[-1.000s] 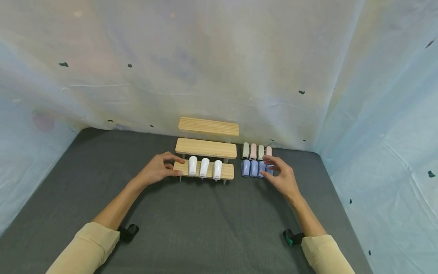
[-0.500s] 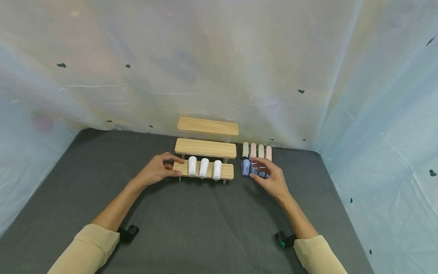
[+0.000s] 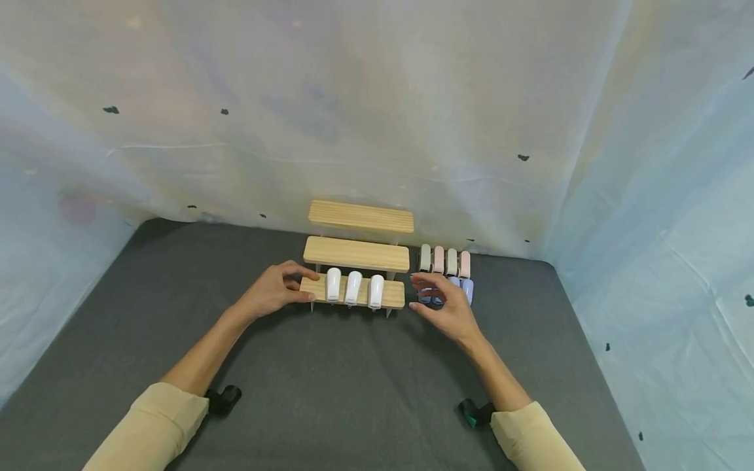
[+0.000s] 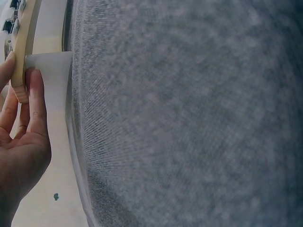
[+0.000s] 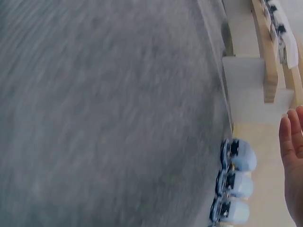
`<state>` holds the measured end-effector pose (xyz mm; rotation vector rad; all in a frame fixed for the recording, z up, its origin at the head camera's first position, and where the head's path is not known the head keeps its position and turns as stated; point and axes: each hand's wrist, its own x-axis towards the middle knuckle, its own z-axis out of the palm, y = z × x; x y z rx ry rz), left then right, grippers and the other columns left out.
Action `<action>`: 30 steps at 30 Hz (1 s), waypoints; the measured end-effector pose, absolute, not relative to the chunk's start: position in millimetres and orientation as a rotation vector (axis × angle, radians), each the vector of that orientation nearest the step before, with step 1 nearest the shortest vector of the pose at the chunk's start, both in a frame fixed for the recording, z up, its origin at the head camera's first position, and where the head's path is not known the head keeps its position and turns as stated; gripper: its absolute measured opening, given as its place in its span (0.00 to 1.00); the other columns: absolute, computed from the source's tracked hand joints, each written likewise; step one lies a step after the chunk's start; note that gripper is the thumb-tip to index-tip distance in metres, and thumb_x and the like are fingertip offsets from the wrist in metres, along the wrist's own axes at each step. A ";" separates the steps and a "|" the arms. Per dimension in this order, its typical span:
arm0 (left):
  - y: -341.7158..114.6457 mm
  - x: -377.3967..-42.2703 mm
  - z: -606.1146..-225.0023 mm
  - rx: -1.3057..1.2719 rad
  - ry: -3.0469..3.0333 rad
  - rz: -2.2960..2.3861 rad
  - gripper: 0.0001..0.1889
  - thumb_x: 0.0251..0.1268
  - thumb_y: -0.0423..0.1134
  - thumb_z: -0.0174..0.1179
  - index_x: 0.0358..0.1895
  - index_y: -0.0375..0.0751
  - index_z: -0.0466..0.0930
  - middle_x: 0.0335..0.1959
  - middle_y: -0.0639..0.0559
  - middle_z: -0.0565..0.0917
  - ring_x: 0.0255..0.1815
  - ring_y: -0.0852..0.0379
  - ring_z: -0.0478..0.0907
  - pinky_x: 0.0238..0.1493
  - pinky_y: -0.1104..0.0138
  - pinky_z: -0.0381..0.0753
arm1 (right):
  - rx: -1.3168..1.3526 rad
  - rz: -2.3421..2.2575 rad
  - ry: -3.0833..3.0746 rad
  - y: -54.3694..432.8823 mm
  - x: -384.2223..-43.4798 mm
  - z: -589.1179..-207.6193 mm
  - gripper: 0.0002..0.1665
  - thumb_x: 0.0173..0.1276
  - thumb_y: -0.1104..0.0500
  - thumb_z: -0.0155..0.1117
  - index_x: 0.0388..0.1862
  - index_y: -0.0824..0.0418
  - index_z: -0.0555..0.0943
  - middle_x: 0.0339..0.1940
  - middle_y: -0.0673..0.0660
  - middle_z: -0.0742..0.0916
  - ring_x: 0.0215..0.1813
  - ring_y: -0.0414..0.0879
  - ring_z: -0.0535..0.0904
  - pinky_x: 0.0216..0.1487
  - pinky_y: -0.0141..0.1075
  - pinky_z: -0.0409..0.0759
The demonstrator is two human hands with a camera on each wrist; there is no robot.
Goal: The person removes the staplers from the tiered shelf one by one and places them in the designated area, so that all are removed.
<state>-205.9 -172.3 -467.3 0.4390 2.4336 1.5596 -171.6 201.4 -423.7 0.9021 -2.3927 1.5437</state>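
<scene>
A three-step wooden display stand [image 3: 356, 254] stands at the back of the table, with three small white staplers [image 3: 353, 286] side by side on its lowest board. My left hand [image 3: 272, 291] grips the left end of that board between thumb and fingers; the left wrist view shows the fingers [image 4: 37, 94] at the board's end. My right hand [image 3: 450, 314] holds nothing, its fingers apart and bent a little, just off the board's right end. It hovers over a row of small blue staplers [image 3: 468, 291], partly hiding them. In the right wrist view, several blue staplers [image 5: 242, 156] stand on the table.
Behind the blue row stands a row of pale green and pink staplers [image 3: 438, 260]. The two upper boards bear nothing. A pale sheet wall [image 3: 377, 131] rises right behind the stand, and another closes off the right side. Dark grey cloth [image 3: 330, 386] covers the table.
My right hand has moved left across the blue staplers to near the stand's right end, uncovering the rightmost blue one. My left hand has stayed on the board.
</scene>
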 end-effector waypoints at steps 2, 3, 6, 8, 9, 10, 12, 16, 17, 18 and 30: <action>-171.6 -205.8 -467.8 0.439 2.437 1.557 0.23 0.58 0.44 0.74 0.56 0.43 0.83 0.56 0.43 0.74 0.34 0.48 0.80 0.36 0.58 0.77 | 0.921 1.548 -2.394 197.7 -171.7 -423.5 0.31 0.56 0.76 0.73 0.60 0.77 0.75 0.54 0.73 0.81 0.53 0.71 0.78 0.50 0.62 0.77; -171.4 -205.6 -468.1 0.438 2.439 1.555 0.23 0.58 0.44 0.74 0.56 0.43 0.83 0.56 0.43 0.74 0.34 0.49 0.80 0.36 0.58 0.77 | 0.932 1.546 -2.397 196.0 -171.9 -423.9 0.31 0.56 0.76 0.73 0.60 0.77 0.75 0.55 0.73 0.81 0.54 0.71 0.78 0.50 0.61 0.77; -171.1 -205.2 -469.6 0.444 2.438 1.554 0.23 0.58 0.43 0.73 0.56 0.43 0.83 0.56 0.43 0.74 0.34 0.49 0.81 0.36 0.58 0.77 | 0.961 1.558 -2.388 191.0 -173.6 -427.2 0.32 0.56 0.76 0.74 0.60 0.77 0.75 0.55 0.74 0.81 0.54 0.71 0.78 0.50 0.61 0.77; -171.1 -205.1 -470.5 0.447 2.434 1.557 0.23 0.58 0.43 0.73 0.56 0.42 0.82 0.55 0.43 0.74 0.34 0.48 0.81 0.36 0.58 0.77 | 0.974 1.570 -2.379 188.9 -176.4 -433.4 0.32 0.56 0.75 0.74 0.60 0.77 0.75 0.54 0.74 0.81 0.54 0.71 0.78 0.50 0.61 0.77; -171.2 -205.2 -471.0 0.447 2.429 1.562 0.23 0.58 0.43 0.73 0.56 0.42 0.82 0.55 0.42 0.74 0.34 0.47 0.81 0.36 0.57 0.77 | 0.977 1.570 -2.379 188.0 -178.2 -437.0 0.33 0.56 0.75 0.74 0.61 0.77 0.75 0.54 0.74 0.82 0.54 0.70 0.79 0.50 0.60 0.77; -171.1 -205.4 -471.4 0.448 2.425 1.565 0.23 0.58 0.42 0.73 0.56 0.42 0.82 0.55 0.42 0.74 0.34 0.46 0.81 0.36 0.57 0.77 | 0.979 1.570 -2.382 187.2 -180.2 -440.8 0.33 0.56 0.75 0.75 0.61 0.76 0.75 0.55 0.73 0.82 0.54 0.69 0.79 0.50 0.60 0.77; -171.0 -205.9 -472.1 0.450 2.418 1.571 0.23 0.58 0.42 0.73 0.57 0.42 0.82 0.54 0.42 0.74 0.34 0.45 0.81 0.36 0.57 0.77 | 0.976 1.561 -2.401 186.0 -184.1 -448.2 0.35 0.55 0.73 0.76 0.62 0.74 0.74 0.56 0.70 0.82 0.55 0.66 0.80 0.52 0.56 0.78; -168.9 -202.2 -464.0 0.441 2.404 1.581 0.23 0.59 0.41 0.73 0.57 0.40 0.82 0.54 0.41 0.74 0.35 0.46 0.81 0.38 0.55 0.78 | 0.968 1.571 -2.442 182.3 -189.0 -455.4 0.37 0.56 0.69 0.77 0.65 0.67 0.74 0.60 0.64 0.82 0.58 0.61 0.80 0.56 0.46 0.78; -168.0 -199.9 -459.5 0.440 2.402 1.581 0.22 0.59 0.40 0.73 0.57 0.39 0.82 0.54 0.41 0.74 0.35 0.47 0.82 0.38 0.54 0.78 | 0.969 1.585 -2.446 179.4 -187.6 -451.6 0.37 0.56 0.70 0.77 0.65 0.68 0.74 0.60 0.66 0.82 0.58 0.62 0.79 0.57 0.47 0.78; -167.1 -197.6 -455.2 0.435 2.397 1.582 0.22 0.60 0.39 0.72 0.57 0.38 0.82 0.54 0.40 0.73 0.36 0.46 0.82 0.39 0.53 0.78 | 0.974 1.605 -2.441 177.7 -187.8 -451.5 0.37 0.56 0.70 0.77 0.65 0.69 0.74 0.60 0.67 0.81 0.58 0.64 0.79 0.57 0.48 0.78; -164.7 -195.5 -443.6 0.405 2.375 1.564 0.22 0.61 0.34 0.70 0.58 0.34 0.80 0.59 0.36 0.72 0.39 0.41 0.82 0.44 0.46 0.77 | 0.872 1.414 -2.617 166.2 -191.3 -451.5 0.39 0.58 0.58 0.79 0.68 0.54 0.74 0.58 0.54 0.84 0.59 0.50 0.81 0.56 0.39 0.78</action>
